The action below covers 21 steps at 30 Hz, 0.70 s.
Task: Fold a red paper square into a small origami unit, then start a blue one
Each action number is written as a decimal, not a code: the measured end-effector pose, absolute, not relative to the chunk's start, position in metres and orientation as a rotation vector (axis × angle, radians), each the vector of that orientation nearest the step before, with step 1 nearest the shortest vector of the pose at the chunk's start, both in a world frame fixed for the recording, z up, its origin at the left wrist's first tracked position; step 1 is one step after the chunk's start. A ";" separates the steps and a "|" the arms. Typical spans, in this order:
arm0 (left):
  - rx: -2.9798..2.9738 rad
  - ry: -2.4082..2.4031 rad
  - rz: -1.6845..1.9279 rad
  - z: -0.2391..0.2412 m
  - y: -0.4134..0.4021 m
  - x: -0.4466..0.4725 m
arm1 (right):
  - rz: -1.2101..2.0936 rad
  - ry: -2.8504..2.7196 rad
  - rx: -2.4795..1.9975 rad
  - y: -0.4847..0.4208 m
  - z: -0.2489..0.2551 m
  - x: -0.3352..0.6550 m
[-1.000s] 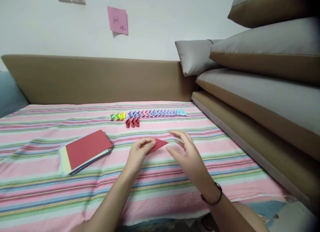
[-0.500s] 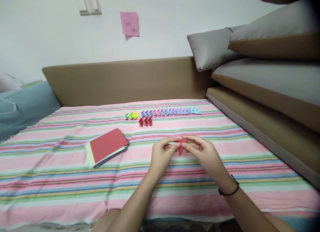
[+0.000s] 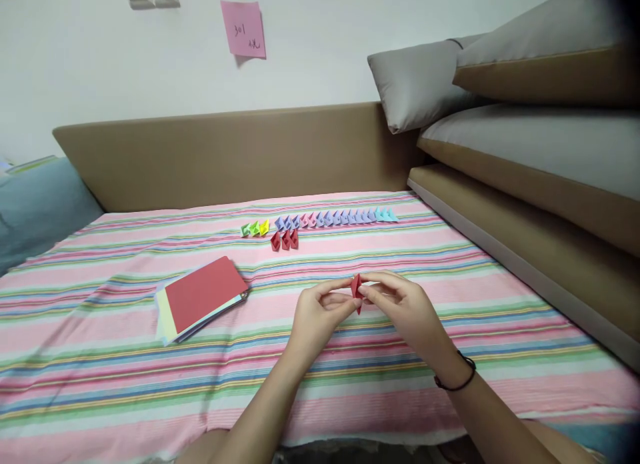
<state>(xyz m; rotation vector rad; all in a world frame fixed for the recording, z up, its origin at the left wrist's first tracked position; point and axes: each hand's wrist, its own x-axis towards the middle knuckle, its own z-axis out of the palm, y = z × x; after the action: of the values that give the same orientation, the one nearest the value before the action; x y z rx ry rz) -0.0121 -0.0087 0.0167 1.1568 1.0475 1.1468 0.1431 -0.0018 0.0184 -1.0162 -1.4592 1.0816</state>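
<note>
A small folded piece of red paper (image 3: 356,287) is pinched between my two hands above the striped cloth (image 3: 280,384). My left hand (image 3: 320,311) grips its left side and lower tip with thumb and fingers. From the right, my right hand (image 3: 400,301) presses thumb and fingertips against it; a dark cord circles that wrist. The paper stands upright as a narrow pointed shape, its fold partly covered by the fingers. Beyond the hands lie several red folded paper pieces (image 3: 285,240), behind them a long row of purple, pink and blue folded pieces (image 3: 340,217).
Left of my hands lies a stack of coloured sheets, red sheet (image 3: 205,294) on top. Green and yellow folded pieces (image 3: 255,228) sit left of the row. Grey-brown cushions (image 3: 530,144) are piled on the right, a brown backrest (image 3: 225,157) at the back, a blue cushion (image 3: 45,204) far left.
The red paper has turned from a wide, flat triangle to a narrower upright shape, with the fingers shifted around it. The camera view has moved slightly.
</note>
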 end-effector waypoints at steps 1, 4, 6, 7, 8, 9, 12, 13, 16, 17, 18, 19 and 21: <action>1.158 1.062 1.150 0.017 -0.009 -0.012 | 1.048 -1.481 -1.031 -0.003 0.019 0.143; 1.202 1.094 1.167 0.018 -0.009 -0.010 | 0.946 -1.530 -1.090 -0.006 0.019 0.142; 1.275 1.121 1.193 0.017 -0.010 -0.008 | 0.866 -1.563 -1.107 -0.009 0.017 0.139; 1.321 1.142 1.212 0.017 -0.010 -0.007 | 0.819 -1.581 -1.104 -0.010 0.016 0.137; 1.372 1.167 1.232 0.016 -0.011 -0.006 | 0.773 -1.596 -1.101 -0.011 0.015 0.135; 1.424 1.191 1.253 0.016 -0.012 -0.006 | 0.731 -1.605 -1.101 -0.012 0.015 0.133; 1.557 1.212 1.297 0.014 -0.016 -0.006 | 0.695 -1.570 -1.137 -0.014 0.014 0.129; 1.578 1.208 1.308 0.014 -0.016 -0.006 | 0.707 -1.546 -1.151 -0.014 0.014 0.129; 1.549 1.168 1.346 0.015 -0.016 -0.007 | 0.768 -1.481 -1.155 -0.015 0.014 0.131; 1.515 1.155 1.363 0.016 -0.016 -0.007 | 0.787 -1.470 -1.146 -0.015 0.015 0.131; 1.474 1.143 1.376 0.017 -0.015 -0.007 | 0.800 -1.462 -1.132 -0.015 0.015 0.132; 1.427 1.131 1.383 0.018 -0.015 -0.008 | 0.801 -1.458 -1.112 -0.015 0.016 0.132; 1.324 1.103 1.383 0.021 -0.014 -0.008 | 0.767 -1.467 -1.062 -0.015 0.017 0.133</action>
<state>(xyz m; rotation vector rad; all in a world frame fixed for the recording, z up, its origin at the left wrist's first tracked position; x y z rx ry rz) -0.0081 -0.0145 0.0213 1.3242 1.1028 1.3830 0.1326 -0.0149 0.0169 -1.0623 -1.4669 0.7672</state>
